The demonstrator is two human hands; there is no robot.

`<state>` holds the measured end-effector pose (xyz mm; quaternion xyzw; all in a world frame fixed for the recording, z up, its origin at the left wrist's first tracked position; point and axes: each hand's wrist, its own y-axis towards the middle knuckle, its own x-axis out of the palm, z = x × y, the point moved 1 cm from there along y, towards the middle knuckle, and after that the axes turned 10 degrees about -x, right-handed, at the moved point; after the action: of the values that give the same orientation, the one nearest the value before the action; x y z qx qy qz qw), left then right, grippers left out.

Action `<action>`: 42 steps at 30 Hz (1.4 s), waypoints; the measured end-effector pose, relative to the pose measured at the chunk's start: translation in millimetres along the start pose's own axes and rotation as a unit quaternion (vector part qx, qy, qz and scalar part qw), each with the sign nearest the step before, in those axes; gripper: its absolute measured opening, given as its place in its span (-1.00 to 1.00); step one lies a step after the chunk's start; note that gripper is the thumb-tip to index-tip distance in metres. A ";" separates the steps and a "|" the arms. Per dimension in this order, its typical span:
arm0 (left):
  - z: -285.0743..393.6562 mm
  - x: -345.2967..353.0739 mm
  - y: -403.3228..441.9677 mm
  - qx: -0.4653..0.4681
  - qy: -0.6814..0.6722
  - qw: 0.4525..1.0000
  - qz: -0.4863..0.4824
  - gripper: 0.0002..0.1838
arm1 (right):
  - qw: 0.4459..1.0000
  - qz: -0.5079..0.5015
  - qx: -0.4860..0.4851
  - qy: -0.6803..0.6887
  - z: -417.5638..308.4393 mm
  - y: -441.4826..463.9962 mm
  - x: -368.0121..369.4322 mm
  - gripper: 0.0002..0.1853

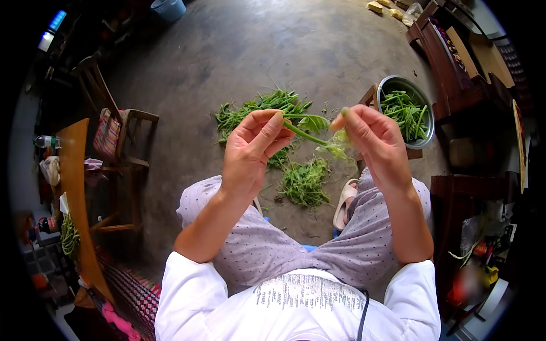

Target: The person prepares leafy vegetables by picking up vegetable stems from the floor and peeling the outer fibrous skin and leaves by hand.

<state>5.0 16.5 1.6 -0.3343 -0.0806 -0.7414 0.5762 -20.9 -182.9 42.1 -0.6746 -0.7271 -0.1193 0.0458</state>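
Observation:
Between the thumb and fingers of my left hand [256,142] is a green leafy vine stem [307,135], its leaves pointing right. My right hand [376,133] is pinched close to the leafy end; a speck of green shows at the thumb tip, but what the fingers hold is hidden. Below the hands, a large heap of green stems [256,111] lies on the floor. Nearer my feet sits a smaller pile of leafy trimmings [305,182]. At the right, a metal basin [430,122] holds cut green stems [406,111].
The basin rests on a small wooden stool [414,153]. A wooden chair [128,128] and a table edge [79,187] stand at left. Dark wooden furniture [460,85] lines the right side. A blue bucket [169,8] is at the far left back.

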 end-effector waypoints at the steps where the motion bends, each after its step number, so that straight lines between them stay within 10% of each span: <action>1: 0.0 -0.7 0.2 -0.014 0.002 1.000 -0.009 -0.84 | 0.999 -0.014 -0.016 -0.045 2.7 -0.9 2.0 -0.84; 10: 2.4 9.0 -1.6 -0.023 -0.016 0.999 -0.016 -0.83 | 0.926 -0.103 -0.120 -0.342 1.0 -5.5 13.8 -0.80; 20: 6.2 -5.9 1.5 0.031 0.007 0.999 0.002 -0.82 | 0.981 -0.101 0.062 -0.156 6.0 -5.2 0.7 -0.83; 28: 9.1 -1.2 0.2 0.101 0.111 0.988 0.029 -0.76 | 0.920 -0.088 -0.111 -0.365 -10.6 -7.7 10.0 -0.84; 33: 16.2 19.9 -14.7 0.454 0.624 0.636 0.038 -0.65 | 0.920 -0.071 -0.137 -0.360 -5.2 -9.9 11.7 -0.84; 42: 1.6 22.5 -7.5 0.503 0.604 0.618 0.024 -0.66 | 0.907 -0.062 -0.149 -0.389 -17.8 -10.3 11.9 -0.87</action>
<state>-3.7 1.7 18.1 0.5292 -0.0664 -0.6053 0.5909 -33.8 -176.2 60.9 -0.6198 -0.7015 0.0431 -0.3491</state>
